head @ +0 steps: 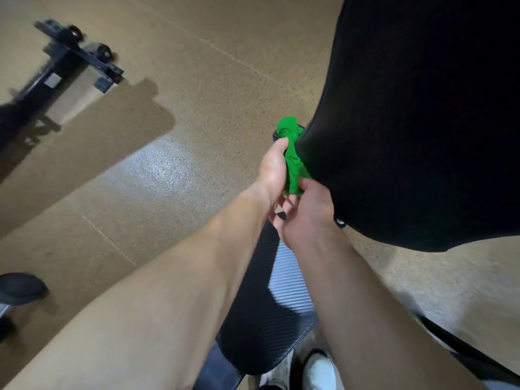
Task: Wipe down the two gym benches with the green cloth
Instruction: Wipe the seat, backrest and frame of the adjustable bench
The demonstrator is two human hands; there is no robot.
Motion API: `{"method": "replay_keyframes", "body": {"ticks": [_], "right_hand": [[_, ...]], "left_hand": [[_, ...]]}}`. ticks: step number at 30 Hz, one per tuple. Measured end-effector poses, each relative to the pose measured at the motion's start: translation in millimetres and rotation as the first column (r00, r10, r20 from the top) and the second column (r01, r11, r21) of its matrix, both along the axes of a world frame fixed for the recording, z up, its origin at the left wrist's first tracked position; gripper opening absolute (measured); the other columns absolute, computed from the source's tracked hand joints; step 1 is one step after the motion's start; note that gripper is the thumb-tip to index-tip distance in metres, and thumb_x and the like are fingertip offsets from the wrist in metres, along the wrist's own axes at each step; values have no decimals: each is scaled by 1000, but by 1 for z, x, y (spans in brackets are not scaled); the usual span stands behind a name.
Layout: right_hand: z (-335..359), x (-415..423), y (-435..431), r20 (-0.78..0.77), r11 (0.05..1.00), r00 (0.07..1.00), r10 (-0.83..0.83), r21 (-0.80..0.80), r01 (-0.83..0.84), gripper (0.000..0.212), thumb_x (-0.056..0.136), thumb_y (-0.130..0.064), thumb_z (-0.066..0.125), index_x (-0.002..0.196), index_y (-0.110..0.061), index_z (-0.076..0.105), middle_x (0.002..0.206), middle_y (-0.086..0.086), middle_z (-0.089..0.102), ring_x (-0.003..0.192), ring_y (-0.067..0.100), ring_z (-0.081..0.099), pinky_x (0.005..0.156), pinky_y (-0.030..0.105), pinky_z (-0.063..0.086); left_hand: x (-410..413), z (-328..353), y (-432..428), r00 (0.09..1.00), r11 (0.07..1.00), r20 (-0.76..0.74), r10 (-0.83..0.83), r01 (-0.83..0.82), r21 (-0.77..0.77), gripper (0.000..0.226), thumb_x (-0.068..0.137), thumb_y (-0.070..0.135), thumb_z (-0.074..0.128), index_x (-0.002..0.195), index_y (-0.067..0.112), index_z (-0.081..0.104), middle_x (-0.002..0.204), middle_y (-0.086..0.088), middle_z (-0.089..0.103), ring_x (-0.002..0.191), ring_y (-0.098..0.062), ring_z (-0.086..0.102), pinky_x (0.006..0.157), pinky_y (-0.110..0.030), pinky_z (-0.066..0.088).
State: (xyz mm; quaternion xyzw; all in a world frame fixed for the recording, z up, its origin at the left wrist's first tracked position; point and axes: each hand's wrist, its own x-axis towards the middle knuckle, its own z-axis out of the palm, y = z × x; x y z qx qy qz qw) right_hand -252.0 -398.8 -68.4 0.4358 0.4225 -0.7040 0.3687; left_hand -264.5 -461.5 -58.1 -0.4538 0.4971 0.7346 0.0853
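A bunched green cloth hangs at the left edge of a raised black bench backrest. My left hand grips the cloth from the left, thumb near its top. My right hand pinches its lower end, just under the backrest's edge. Below my hands lies the bench's black seat pad with a carbon-weave texture. A second bench's dark metal frame with small wheels stands at the far upper left, slightly blurred.
Speckled tan floor spreads between the two benches. A dark rounded object sits at the left edge. My white shoes show at the bottom beside the seat pad. A black frame bar runs at lower right.
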Motion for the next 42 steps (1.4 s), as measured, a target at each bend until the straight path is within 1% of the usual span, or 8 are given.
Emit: {"method": "replay_keyframes", "body": {"ticks": [4, 9, 13, 21, 25, 28, 33, 42], "right_hand": [[26, -2, -7, -28, 985, 999, -34, -173, 29, 35, 97, -17, 43, 124, -20, 64, 122, 1, 70, 113, 18, 65, 97, 42, 51], [31, 0, -1, -61, 987, 998, 35, -152, -44, 30, 98, -16, 49, 122, -17, 66, 121, 5, 71, 107, 23, 68, 75, 36, 58], [47, -8, -1, -86, 986, 983, 161, -31, -164, 23, 98, -15, 48, 109, -16, 69, 117, 6, 71, 98, 21, 69, 80, 38, 58], [100, -6, 16, -134, 962, 991, 3, -272, -40, 32, 98, -27, 40, 116, -20, 66, 115, 4, 71, 102, 24, 66, 74, 37, 54], [114, -10, 10, -138, 984, 986, 91, -138, -110, 30, 100, -21, 42, 117, -15, 66, 113, 10, 72, 105, 28, 69, 96, 50, 53], [144, -17, 10, -169, 984, 983, 66, -152, -92, 34, 98, -14, 38, 122, -17, 63, 118, 11, 70, 103, 26, 69, 96, 50, 53], [188, -24, 18, -251, 933, 968, 4, -348, -94, 37, 98, -17, 34, 122, -17, 62, 120, 11, 68, 108, 29, 64, 97, 45, 50], [230, -26, 41, -389, 898, 914, 113, -353, -262, 39, 98, -18, 31, 120, -13, 63, 109, 10, 71, 103, 24, 67, 85, 38, 54]], "left_hand": [[-7, 40, -8, 978, 983, -202, -52, 15, -183, 16, 90, 23, 47, 83, 17, 60, 70, -5, 60, 45, -9, 56, 40, -14, 40], [-6, 26, -2, 987, 953, -131, -93, 50, -299, 42, 94, 43, 46, 123, 19, 64, 130, -10, 63, 123, -26, 57, 108, -41, 41], [-15, 16, 1, 999, 957, -23, -41, 33, -287, 37, 92, 41, 46, 69, 20, 65, 76, 0, 63, 78, -21, 56, 78, -36, 43], [-12, 87, -1, 913, 932, -377, -156, 10, -362, 32, 90, 42, 43, 92, 19, 66, 93, -2, 67, 88, -18, 60, 88, -40, 47], [-10, 103, 4, 969, 903, -76, -236, 190, -387, 41, 100, 39, 42, 70, 18, 61, 64, 5, 64, 59, -14, 58, 57, -28, 41], [-10, 143, 5, 956, 947, -217, -198, 129, -295, 38, 102, 31, 42, 70, 17, 56, 50, 6, 57, 42, -7, 51, 41, -14, 36], [-24, 180, -6, 876, 908, -421, -236, 45, -416, 32, 93, 39, 46, 75, 18, 62, 76, -2, 65, 75, -20, 58, 77, -42, 47], [-24, 236, 21, 874, 589, -225, -431, 83, -804, 29, 99, 33, 41, 85, 14, 59, 74, 9, 58, 74, -13, 50, 74, -37, 40]]}}
